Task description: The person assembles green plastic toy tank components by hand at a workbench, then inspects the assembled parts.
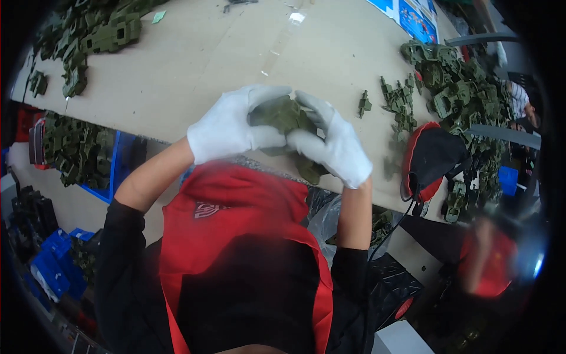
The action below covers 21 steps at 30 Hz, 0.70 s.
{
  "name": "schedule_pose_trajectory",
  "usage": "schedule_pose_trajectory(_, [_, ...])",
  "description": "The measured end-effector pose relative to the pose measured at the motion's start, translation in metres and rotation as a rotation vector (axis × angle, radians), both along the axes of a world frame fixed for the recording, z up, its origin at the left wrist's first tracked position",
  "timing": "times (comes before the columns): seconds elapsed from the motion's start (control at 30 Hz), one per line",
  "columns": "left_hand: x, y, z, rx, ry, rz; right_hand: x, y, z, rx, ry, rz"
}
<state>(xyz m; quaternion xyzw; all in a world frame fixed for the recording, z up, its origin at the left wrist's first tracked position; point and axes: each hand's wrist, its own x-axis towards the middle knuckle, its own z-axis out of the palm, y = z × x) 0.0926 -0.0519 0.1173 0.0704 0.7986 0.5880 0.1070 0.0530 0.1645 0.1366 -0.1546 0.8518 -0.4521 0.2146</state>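
Between my two white-gloved hands is an olive-green moulded plastic part (287, 115), held just over the table's near edge. My left hand (221, 124) curls round its left side, thumb below and fingers above. On the other side my right hand (337, 144) grips it, fingers bent over the top and the thumb near the middle. Slight blur and the gloves hide much of the part's shape. Below my right hand another green piece (311, 170) shows; I cannot tell whether it belongs to the same part.
Green plastic parts (454, 82) are heaped along the table's right side, beside a black-and-red cloth item (435, 156). A small green piece (365, 104) lies nearer. More parts (112, 35) lie far left. A blue crate (118, 162) stands left. Another person (489, 259) is at right.
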Motion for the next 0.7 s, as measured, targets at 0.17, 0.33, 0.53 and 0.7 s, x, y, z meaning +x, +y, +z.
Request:
schedule_pose_trajectory(0.17, [-0.013,0.017,0.026,0.044,0.076,-0.008,0.016,0.0,0.0,0.357,0.317,0.109])
schedule_pose_trajectory(0.33, [-0.009,0.022,0.011,-0.096,0.201,-0.008,0.015,-0.002,-0.005,0.263,0.249,0.035])
schedule_pose_trajectory(0.53, [-0.016,0.034,0.022,-0.048,-0.089,-0.029,0.024,0.005,-0.009,0.158,0.116,0.042])
schedule_pose_trajectory(0.7, [-0.053,0.051,-0.003,0.231,-0.168,0.103,-0.004,0.016,-0.015,-0.088,-0.006,-0.183])
